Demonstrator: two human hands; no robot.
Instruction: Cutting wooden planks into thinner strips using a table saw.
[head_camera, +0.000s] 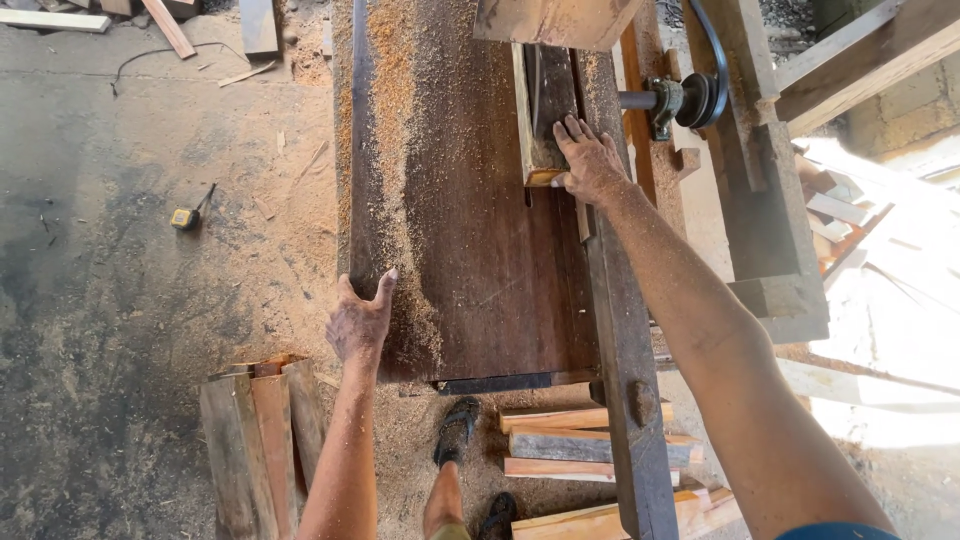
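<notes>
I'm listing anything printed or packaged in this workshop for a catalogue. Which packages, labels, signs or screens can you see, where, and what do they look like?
No packages, signs or screens are in view.
Nearest candidate: a small yellow and black tape measure on the dusty concrete floor, left of the dark wooden saw table; any label on it is too small to tell.
</notes>
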